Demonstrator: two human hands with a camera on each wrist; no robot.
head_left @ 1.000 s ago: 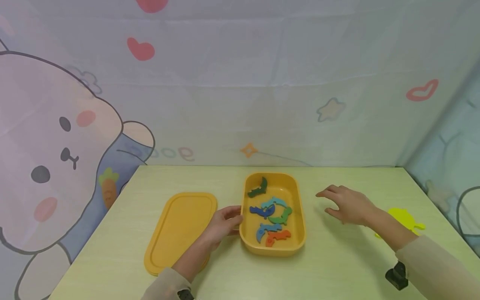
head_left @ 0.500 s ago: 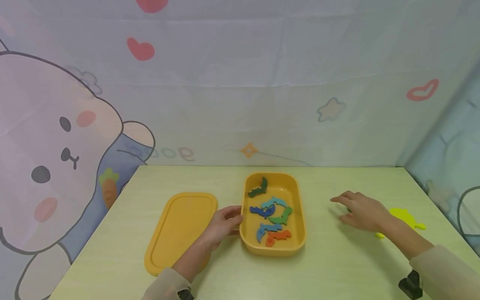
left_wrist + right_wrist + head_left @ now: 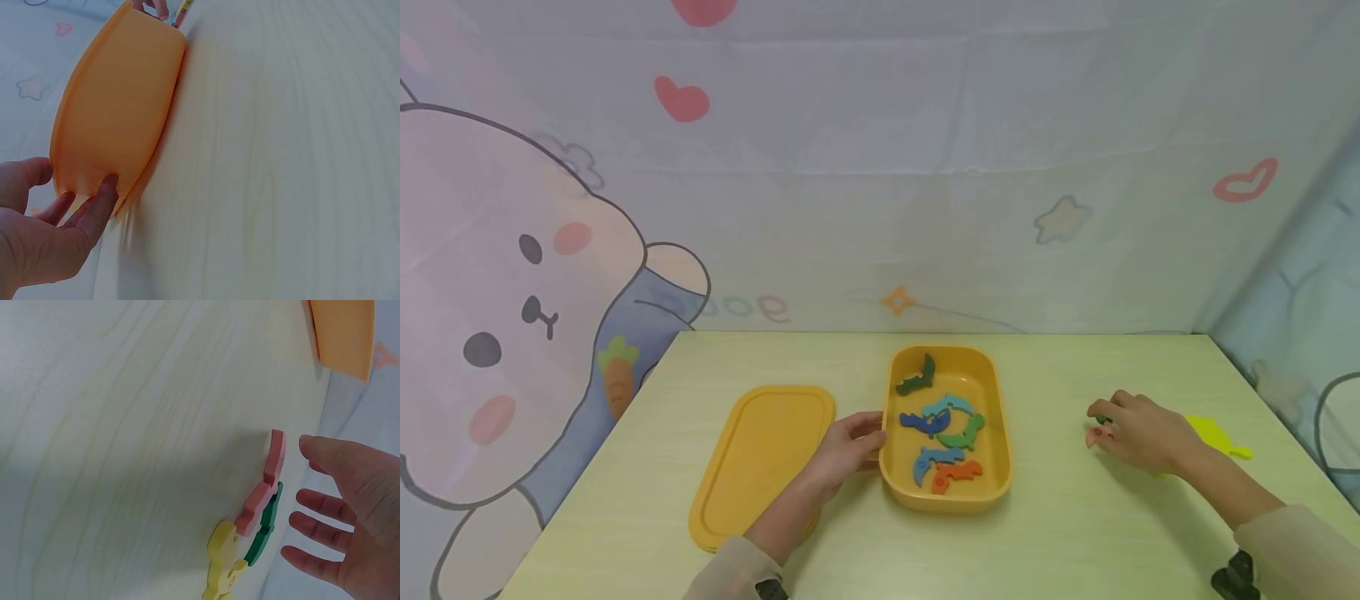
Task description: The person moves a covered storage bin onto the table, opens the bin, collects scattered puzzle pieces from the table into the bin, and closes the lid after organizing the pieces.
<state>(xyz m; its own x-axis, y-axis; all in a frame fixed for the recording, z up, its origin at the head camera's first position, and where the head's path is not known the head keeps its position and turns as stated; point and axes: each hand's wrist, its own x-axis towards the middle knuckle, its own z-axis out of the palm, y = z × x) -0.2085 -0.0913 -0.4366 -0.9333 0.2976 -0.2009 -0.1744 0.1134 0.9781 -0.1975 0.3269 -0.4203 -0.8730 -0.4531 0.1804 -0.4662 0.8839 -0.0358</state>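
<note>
Left of pink piece (image 3: pixel 272 467): yellow box (image 3: pixel 946 503), left hand (image 3: pixel 842 452) touching, fingers released. Right hand (image 3: pixel 1142 433) near piece, fingers also released.

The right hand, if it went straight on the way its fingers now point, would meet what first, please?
The right hand would likely meet the green toy piece or pink toy piece first; depth leaves which one unclear.

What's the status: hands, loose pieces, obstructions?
Left hand touching side of yellow box. Right hand near pink piece and green piece, gripping neither. Nothing visibly blocking its fingers.
</note>
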